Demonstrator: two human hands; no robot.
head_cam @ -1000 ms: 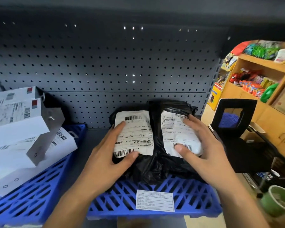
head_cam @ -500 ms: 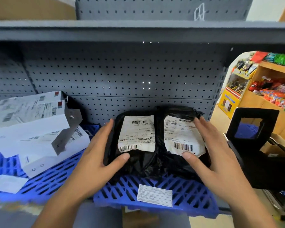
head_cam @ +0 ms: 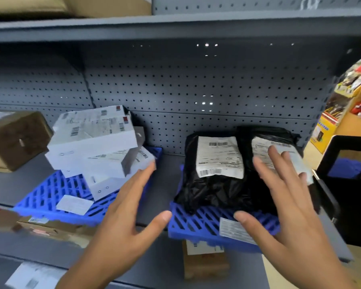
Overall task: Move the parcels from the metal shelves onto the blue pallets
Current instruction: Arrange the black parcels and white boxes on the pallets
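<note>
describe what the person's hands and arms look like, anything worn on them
The left hand and the right hand are bare: no gloves, rings, watch or wristband show. The forearms are uncovered down to the picture's lower edge, so no sleeve is in view.

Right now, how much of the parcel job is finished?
Done: two black parcels lie on the right pallet, white boxes on the left pallet. In hand: nothing; left hand and right hand are open. Left: the brown box on the shelf and a carton below.
</note>
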